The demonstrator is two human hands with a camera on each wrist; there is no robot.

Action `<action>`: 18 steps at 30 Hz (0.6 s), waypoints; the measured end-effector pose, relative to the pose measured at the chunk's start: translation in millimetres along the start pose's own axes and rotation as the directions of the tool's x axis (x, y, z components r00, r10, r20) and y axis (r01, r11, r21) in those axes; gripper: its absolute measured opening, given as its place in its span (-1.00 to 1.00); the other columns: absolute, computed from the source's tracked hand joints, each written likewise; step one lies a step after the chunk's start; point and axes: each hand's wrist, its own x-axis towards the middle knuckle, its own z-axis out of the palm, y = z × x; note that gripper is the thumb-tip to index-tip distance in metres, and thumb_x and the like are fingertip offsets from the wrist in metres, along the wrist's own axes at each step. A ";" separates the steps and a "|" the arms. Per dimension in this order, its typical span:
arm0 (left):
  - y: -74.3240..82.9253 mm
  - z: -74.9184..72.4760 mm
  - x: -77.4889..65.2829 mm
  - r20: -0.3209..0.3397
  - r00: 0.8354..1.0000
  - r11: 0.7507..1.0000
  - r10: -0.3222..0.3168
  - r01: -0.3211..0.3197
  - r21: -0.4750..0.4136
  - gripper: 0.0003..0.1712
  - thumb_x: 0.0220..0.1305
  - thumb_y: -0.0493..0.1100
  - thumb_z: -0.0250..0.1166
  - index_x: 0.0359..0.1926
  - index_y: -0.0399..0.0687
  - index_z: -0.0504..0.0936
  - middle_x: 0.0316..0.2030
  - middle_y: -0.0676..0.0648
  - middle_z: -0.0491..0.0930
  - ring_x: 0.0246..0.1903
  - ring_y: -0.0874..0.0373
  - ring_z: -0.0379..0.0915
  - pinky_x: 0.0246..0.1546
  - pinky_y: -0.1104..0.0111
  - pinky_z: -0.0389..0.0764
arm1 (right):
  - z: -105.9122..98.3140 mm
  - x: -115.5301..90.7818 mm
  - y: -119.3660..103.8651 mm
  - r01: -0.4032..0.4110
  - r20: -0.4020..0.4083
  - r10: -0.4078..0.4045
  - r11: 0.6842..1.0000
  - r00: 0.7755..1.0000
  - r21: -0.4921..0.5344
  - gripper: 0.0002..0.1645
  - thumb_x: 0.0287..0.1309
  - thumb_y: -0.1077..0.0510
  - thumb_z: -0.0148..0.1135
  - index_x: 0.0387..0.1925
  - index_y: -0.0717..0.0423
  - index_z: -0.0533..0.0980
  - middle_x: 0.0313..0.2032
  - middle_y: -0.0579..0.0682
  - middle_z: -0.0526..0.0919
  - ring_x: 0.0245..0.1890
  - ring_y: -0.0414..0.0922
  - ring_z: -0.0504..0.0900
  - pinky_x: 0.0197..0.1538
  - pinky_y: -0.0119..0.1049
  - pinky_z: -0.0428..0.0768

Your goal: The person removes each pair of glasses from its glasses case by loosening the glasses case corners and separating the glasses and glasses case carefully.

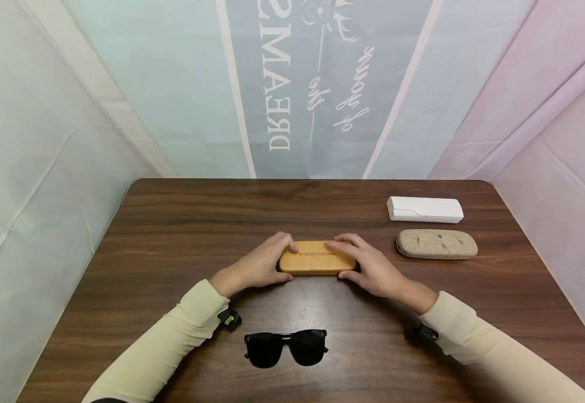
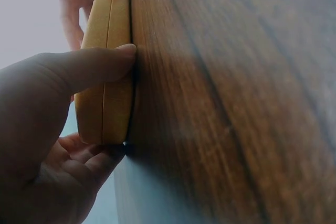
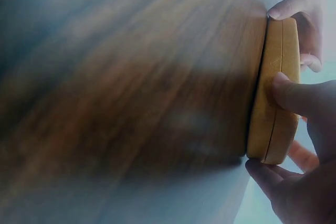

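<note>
A tan glasses case (image 1: 317,263) with dark lettering on its lid lies closed on the wooden table. My left hand (image 1: 264,262) grips its left end, thumb along the front side and fingers behind. At the other end my right hand (image 1: 373,268) holds it the same way, with one finger over the lid. Both wrist views show the seam of the case (image 2: 107,103) running between its two halves, and the thumb of each hand pressed to the front side. Nearer to me lies a pair of black sunglasses (image 1: 307,347), lenses toward me.
To the right of the hands lies a beige fabric glasses case (image 1: 438,244). Behind it is a white oblong case (image 1: 425,209). The brown table (image 1: 197,207) ends at a printed cloth backdrop (image 1: 187,84), with pale cloth walls on both sides.
</note>
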 end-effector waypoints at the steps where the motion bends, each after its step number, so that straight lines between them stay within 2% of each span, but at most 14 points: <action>1: -0.4 0.3 -0.1 -0.002 1.000 1.000 0.003 -0.003 0.002 -0.39 0.09 -0.21 0.60 0.04 -0.07 0.40 0.14 -0.10 0.42 0.12 0.08 0.40 0.15 0.20 0.49 | 0.0 0.3 -0.1 -0.013 0.008 0.013 1.000 1.000 -0.013 -0.11 0.08 0.18 0.56 0.44 0.02 0.39 0.34 0.13 0.40 0.29 0.07 0.47 0.23 0.05 0.50; 7: 0.1 0.9 -0.6 -0.008 1.000 1.000 0.015 -0.015 0.009 -0.40 0.11 -0.19 0.59 0.04 -0.05 0.40 0.15 -0.08 0.42 0.13 0.09 0.39 0.16 0.21 0.49 | -2.5 2.4 -2.1 -0.064 0.049 0.069 0.994 0.996 -0.089 -0.07 0.09 0.11 0.57 0.45 0.11 0.35 0.33 0.17 0.43 0.31 0.12 0.45 0.29 0.09 0.45; 18: -0.6 -1.1 -2.6 -0.002 0.999 0.999 0.047 -0.047 0.006 -0.42 0.15 -0.20 0.56 0.06 -0.09 0.39 0.16 -0.11 0.41 0.17 0.06 0.38 0.21 0.19 0.46 | -2.7 5.7 -5.2 -0.061 0.050 0.068 0.991 0.996 -0.122 -0.09 0.06 0.13 0.57 0.42 0.16 0.37 0.29 0.19 0.48 0.30 0.13 0.45 0.31 0.08 0.42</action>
